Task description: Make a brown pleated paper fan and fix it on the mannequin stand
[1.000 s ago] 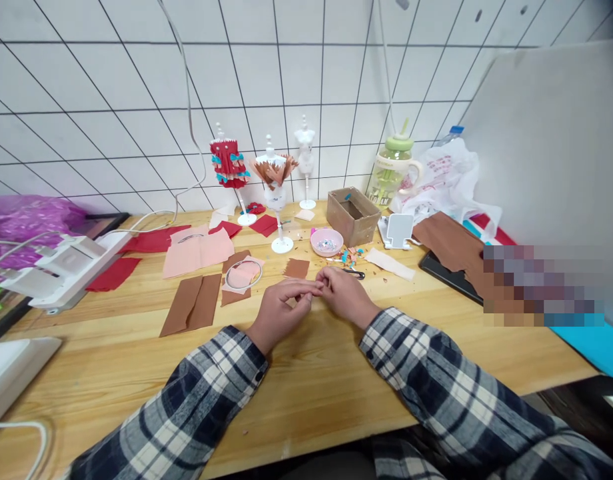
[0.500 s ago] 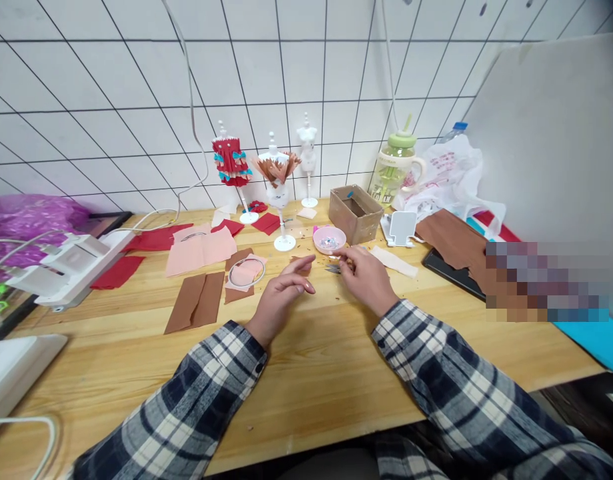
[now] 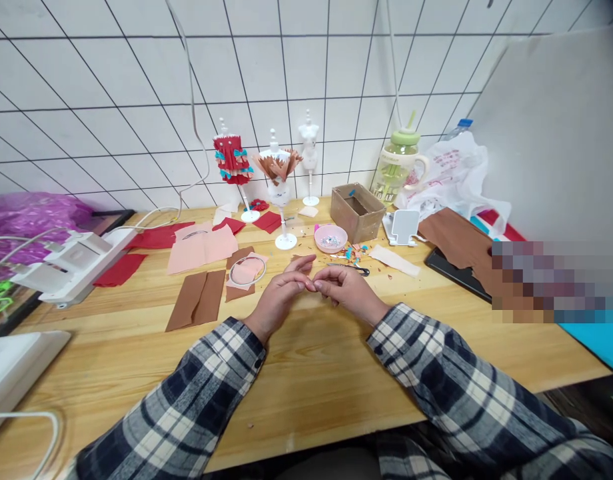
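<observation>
Over the middle of the table, the fingertips of my left hand [image 3: 278,297] and my right hand [image 3: 354,292] meet. My left thumb and a finger are pinched together while another finger points up. On my right hand, thumb and forefinger are also pinched, right against the left fingertips. Whatever sits between them is too small to make out. Just beyond the right hand lie small dark-handled snips [image 3: 360,271], partly hidden by it, and colourful fabric scraps [image 3: 355,253]. A pink dish [image 3: 331,239] of tiny shiny pieces stands behind.
At the back stand a mini mannequin in a red dress [image 3: 231,160], one with brown pointed petals [image 3: 277,167] and a bare one [image 3: 309,143]. Brown cloth [image 3: 194,303], pink cloth [image 3: 201,250] and a hoop [image 3: 246,272] lie left; a cardboard box [image 3: 357,217] and drink bottle [image 3: 396,167] right.
My right hand has come left and nearer, from beside the dish to my left fingertips, uncovering the snips and scraps. My left hand has stayed nearly in place.
</observation>
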Motion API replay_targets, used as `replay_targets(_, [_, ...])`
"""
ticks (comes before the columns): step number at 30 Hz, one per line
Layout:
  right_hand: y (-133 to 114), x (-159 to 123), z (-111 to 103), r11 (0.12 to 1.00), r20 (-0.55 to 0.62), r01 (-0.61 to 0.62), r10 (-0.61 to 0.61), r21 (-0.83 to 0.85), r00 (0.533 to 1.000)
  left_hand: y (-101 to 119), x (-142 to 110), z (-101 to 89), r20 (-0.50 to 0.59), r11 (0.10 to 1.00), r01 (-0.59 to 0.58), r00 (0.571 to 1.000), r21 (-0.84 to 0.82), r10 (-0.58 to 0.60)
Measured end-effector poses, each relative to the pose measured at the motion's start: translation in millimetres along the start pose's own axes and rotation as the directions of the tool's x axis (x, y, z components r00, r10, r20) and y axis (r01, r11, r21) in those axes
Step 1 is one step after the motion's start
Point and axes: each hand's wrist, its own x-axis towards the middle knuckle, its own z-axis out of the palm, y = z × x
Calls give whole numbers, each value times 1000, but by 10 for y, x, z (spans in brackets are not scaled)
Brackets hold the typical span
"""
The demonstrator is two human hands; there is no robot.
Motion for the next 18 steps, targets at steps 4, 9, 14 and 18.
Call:
replay_targets(4, [-6,-7,-35,943,6,143,-148,-301,989,62,7,-4,6,961,-50,999,274,50])
replay_targets(9, [-51,-35,-128,629,55,291,-366,-721,929,191,-11,-107,114,556,-284,940,781,321])
replay_targets(14, [-50,-20,-175,891,166,99,-27,-443,986,309,-17,-322,343,455,-413,910,789,232])
replay_targets(18, [-28,8,-256,984,293,-130,161,-121,942,320,-43,-412,399,397,-460,888,795,230])
